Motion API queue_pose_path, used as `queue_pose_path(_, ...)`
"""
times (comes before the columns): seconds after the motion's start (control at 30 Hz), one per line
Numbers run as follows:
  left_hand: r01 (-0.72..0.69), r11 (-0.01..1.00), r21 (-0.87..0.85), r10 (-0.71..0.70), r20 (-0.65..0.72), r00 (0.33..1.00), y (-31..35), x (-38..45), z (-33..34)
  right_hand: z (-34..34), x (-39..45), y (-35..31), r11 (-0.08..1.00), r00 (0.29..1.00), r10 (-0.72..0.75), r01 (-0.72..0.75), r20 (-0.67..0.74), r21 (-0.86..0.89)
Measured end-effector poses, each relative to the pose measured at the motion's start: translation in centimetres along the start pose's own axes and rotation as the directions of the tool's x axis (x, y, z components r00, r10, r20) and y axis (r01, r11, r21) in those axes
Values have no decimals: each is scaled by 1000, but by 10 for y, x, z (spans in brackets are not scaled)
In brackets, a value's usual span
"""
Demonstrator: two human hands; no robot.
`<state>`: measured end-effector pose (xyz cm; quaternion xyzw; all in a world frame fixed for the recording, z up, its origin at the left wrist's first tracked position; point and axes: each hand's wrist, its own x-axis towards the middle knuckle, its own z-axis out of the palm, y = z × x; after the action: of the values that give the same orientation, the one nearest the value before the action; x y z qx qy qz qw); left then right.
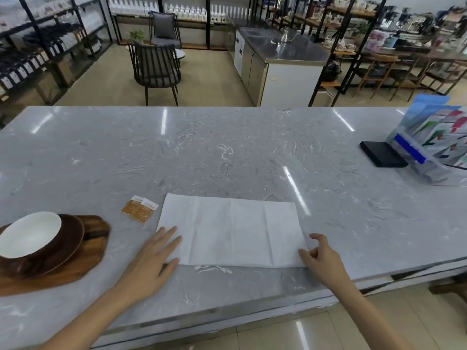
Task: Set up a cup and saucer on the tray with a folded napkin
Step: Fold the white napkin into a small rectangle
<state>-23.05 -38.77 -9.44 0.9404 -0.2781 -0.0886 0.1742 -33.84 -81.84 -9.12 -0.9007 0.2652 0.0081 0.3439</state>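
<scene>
A white napkin (233, 229) lies spread flat as a wide rectangle on the grey marble counter (227, 152), near its front edge. My left hand (154, 258) rests flat, fingers apart, on the napkin's near left corner. My right hand (321, 256) pinches the near right corner between thumb and fingers. At the far left a wooden tray (83, 263) carries a brown saucer (68, 246) with a cup (27, 236), white inside, sitting on it.
Two small orange sachets (139, 207) lie just left of the napkin's far corner. A black box (382, 154) and a clear holder of leaflets (434, 145) stand at the far right. Chairs, shelves and a steel counter fill the room beyond.
</scene>
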Motion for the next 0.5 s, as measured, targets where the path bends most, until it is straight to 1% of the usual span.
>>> queue_pose_path(0.07,-25,998,58,21,65,998,2,-1,4,-2,-7,0,999,999,-26,26,-21,-21)
queue_pose_path(0.17,-30,990,136,9,152,988,0,-5,12,-7,-14,3,998,996,-57,58,-70,21)
queue_pose_path(0.2,-31,987,158,4,169,986,-2,-7,13,-7,-17,3,997,995,-73,74,-67,11)
queue_pose_path(0.27,-28,985,168,-3,181,983,-6,-8,13,-5,-24,6,992,992,-117,115,-39,-55)
queue_pose_path(0.33,-30,986,165,-1,186,983,-9,-9,13,-3,-31,9,983,988,-149,144,-43,-112)
queue_pose_path(0.4,-37,986,160,11,160,987,-6,-10,11,-1,-35,13,977,982,-174,164,-71,-135)
queue_pose_path(0.5,-124,969,212,128,-5,992,9,-11,1,5,-43,16,974,976,-192,175,-105,-146)
